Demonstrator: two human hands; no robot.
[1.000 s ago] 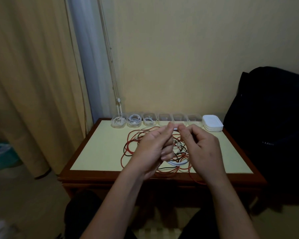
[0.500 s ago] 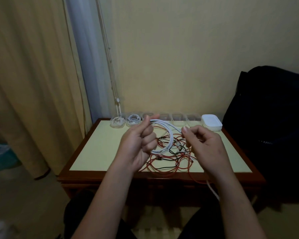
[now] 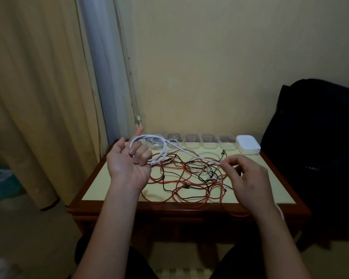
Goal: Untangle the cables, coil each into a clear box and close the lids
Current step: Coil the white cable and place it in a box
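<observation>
Dim, warm-toned wide-angle view, soft throughout, edges bowed.

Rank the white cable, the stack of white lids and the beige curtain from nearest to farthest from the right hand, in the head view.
1. white cable: pinched in the right hand itself.
2. stack of white lids: back right corner of the table.
3. beige curtain: far left, beyond the table.

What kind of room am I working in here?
Likely a room in a home, perhaps a bedroom: tan curtains hang beside a plain wall, a small wooden table stands against it, and a dark bag sits at its right.
</observation>
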